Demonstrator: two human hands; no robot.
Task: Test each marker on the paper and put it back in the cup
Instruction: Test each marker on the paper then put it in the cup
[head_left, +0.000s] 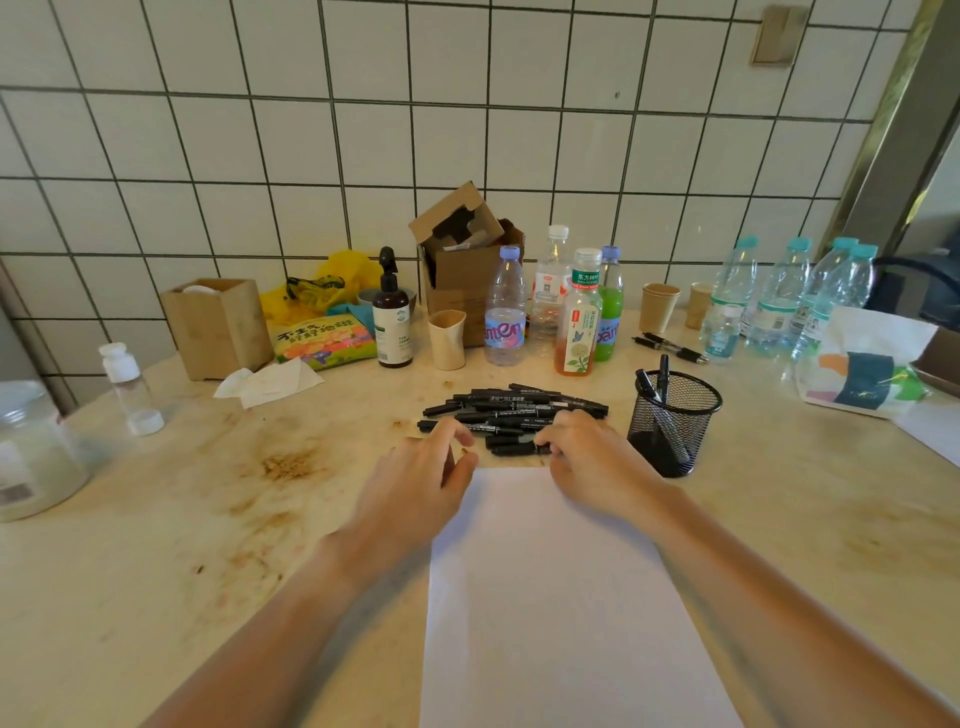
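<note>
1. Head view. A white sheet of paper (561, 597) lies flat on the stained tabletop (208, 519), running from the near edge toward the marker pile.
2. A pile of black markers (511, 413) lies loose on the tabletop just beyond the far edge of the paper, most of them lengthwise left to right.
3. A black mesh cup (672, 421) stands upright just right of the pile. Two markers stand in it, leaning, tops above the rim.
4. Right hand (589, 454): at the near right end of the pile, fingers curled down onto a marker (514, 448) at the near edge; it appears to grip that marker's right end, though the contact is partly hidden by the fingers.
5. Left hand (421, 478): over the far left corner of the paper, fingers loosely bent and spread, fingertips near the left end of the pile; it holds nothing.
6. Behind the pile: several plastic bottles (505, 306), a brown pump bottle (392, 317), a beige cup (447, 339), an open cardboard box (462, 249).
7. Far left: a wooden box (218, 327) with crumpled tissue (270, 383) in front. Far right: more water bottles (779, 296) and two paper cups (658, 306).
</note>
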